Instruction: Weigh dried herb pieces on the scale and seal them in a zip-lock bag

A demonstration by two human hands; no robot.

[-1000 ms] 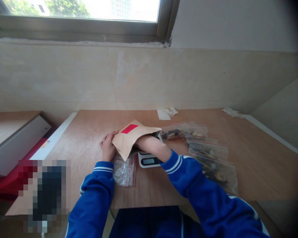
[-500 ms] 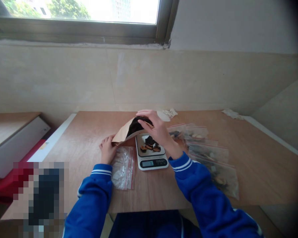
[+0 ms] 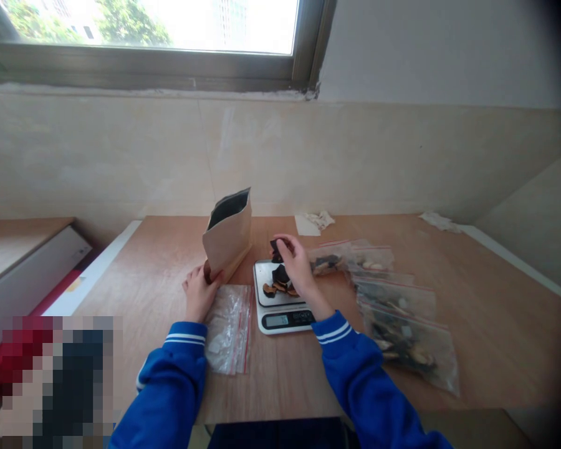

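My left hand (image 3: 200, 292) is closed on the lower part of a brown kraft paper bag (image 3: 231, 240), which stands upright with its dark mouth open. Between the fingers of my right hand (image 3: 295, 262) are dark dried slices (image 3: 275, 249), held just above the back of a white kitchen scale (image 3: 262, 319). Several dried brown-and-black slices (image 3: 280, 288) lie on the scale's plate; they look like dried mushroom, though I cannot be sure. The scale's display is lit, but its digits are too small to read.
Clear zip bags (image 3: 229, 330) lie left of the scale. To its right, several filled zip bags (image 3: 411, 343) overlap in a row. Crumpled white paper (image 3: 318, 219) rests by the wall. A blurred-out dark patch (image 3: 72, 380) covers the table's left front.
The paper bag has gone from tilted over the scale to upright on the left. My right hand has come out of its mouth with dark slices and moved lower, over the scale.
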